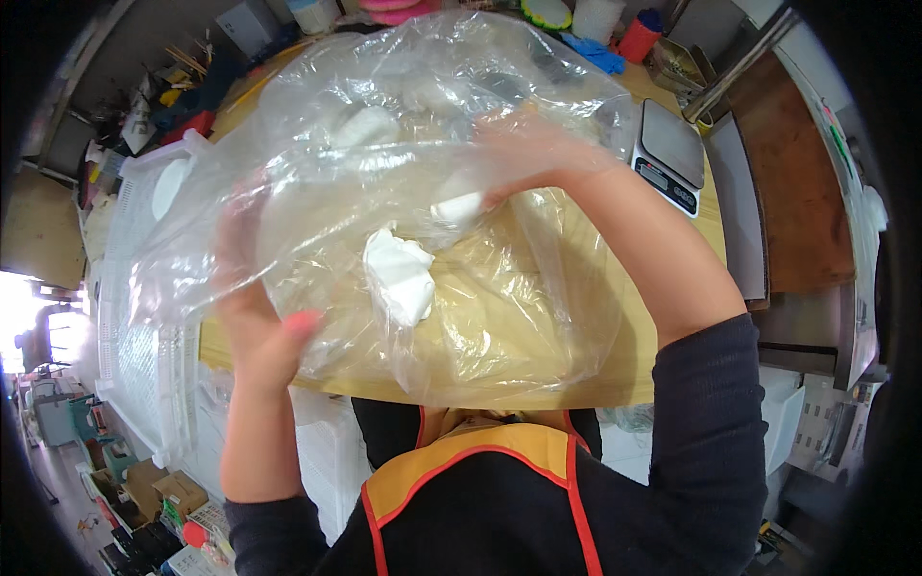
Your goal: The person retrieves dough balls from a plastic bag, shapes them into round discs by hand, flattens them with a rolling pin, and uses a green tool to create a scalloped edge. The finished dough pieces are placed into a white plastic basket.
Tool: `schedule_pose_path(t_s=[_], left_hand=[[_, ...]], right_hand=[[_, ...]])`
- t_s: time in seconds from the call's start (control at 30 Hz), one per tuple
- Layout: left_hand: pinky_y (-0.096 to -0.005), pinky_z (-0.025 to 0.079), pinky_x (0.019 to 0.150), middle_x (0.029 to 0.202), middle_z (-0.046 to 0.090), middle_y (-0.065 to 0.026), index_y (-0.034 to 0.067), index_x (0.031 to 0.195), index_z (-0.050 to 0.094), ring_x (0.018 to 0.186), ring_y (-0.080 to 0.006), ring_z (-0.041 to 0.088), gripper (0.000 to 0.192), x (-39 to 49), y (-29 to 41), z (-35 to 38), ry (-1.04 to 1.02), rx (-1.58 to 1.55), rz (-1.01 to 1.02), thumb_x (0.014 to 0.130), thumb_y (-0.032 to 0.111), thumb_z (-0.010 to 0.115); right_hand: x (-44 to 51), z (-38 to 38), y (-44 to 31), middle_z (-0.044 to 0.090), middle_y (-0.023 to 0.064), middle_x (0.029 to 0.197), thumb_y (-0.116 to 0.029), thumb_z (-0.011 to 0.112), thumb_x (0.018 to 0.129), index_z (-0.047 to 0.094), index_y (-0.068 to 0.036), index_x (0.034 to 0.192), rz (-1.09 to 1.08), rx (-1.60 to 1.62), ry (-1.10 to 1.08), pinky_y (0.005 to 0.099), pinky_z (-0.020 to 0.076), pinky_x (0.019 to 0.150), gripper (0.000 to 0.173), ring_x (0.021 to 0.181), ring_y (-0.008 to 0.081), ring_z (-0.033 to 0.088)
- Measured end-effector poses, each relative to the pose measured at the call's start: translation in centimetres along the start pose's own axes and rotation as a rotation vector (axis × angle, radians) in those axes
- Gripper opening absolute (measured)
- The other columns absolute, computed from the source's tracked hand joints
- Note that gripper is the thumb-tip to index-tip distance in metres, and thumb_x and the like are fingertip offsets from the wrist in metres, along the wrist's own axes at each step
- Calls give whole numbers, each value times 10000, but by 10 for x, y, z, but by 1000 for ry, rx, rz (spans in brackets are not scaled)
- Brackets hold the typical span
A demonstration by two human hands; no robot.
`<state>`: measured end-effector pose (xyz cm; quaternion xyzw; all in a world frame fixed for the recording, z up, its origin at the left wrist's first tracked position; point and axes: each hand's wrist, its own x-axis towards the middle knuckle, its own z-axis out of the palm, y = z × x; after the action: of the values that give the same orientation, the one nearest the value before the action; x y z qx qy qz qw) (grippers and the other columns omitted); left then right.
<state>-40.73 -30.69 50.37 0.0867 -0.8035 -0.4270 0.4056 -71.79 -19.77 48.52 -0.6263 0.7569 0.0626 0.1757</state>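
Note:
A large clear plastic bag [461, 288] spreads over the wooden tabletop [634, 345]. Inside it, a crumpled white lump [400, 277] of soft-looking material lies near the middle. My left hand [259, 317] is at the bag's left side, its fingers behind the film and its thumb apart, with a pink spot at the tip. Motion blur obscures its hold. My right hand [529, 147] reaches under the film from the right, next to a smaller white piece [461, 207]. Its fingers are veiled by plastic. Another whitish lump [366, 127] shows hazily farther back.
A digital kitchen scale [670, 155] stands at the right of the table. White plastic crates [148, 288] are stacked along the left edge. At the back are a blue glove [594, 54], a red bottle [639, 37] and a white roll [596, 18]. A brown board [807, 187] stands at right.

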Motion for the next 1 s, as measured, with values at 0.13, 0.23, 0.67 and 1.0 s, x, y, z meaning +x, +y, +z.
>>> schedule_pose_path(t_s=[0.13, 0.23, 0.67, 1.0], left_hand=[[-513, 280, 1120, 1436, 419, -238, 82, 1465, 354, 1359, -403, 361, 964, 1, 56, -29, 257, 774, 535, 731, 499, 818], [-510, 299, 1093, 1505, 321, -211, 138, 1446, 420, 1414, -382, 245, 892, 33, 65, -20, 455, 1325, 336, 718, 443, 835], [-462, 351, 1099, 1436, 481, -130, 95, 1265, 608, 1313, -318, 459, 511, -102, 59, 108, -805, 956, 169, 845, 379, 669], [-519, 245, 1153, 1578, 298, -73, 124, 1488, 362, 1433, -285, 320, 623, -118, -10, 148, -669, 805, -139, 950, 403, 508]], right_hand=[[-6, 8, -6, 631, 140, 1153, -321, 792, 697, 619, -140, 1175, -178, -141, 214, 439, 506, 876, 539, 1088, 329, 602], [-15, 20, -14, 629, 137, 1143, -237, 773, 713, 594, -143, 1196, -53, -98, 192, 432, 497, 890, 524, 1083, 329, 600], [-262, 106, 2, 569, 160, 1080, -299, 790, 640, 620, -44, 1157, 259, 147, 742, 422, 462, 926, 602, 1070, 348, 550], [-305, 183, -15, 556, 172, 1149, -283, 783, 631, 613, -41, 1195, 500, 278, 660, 430, 463, 931, 637, 1094, 368, 520]])
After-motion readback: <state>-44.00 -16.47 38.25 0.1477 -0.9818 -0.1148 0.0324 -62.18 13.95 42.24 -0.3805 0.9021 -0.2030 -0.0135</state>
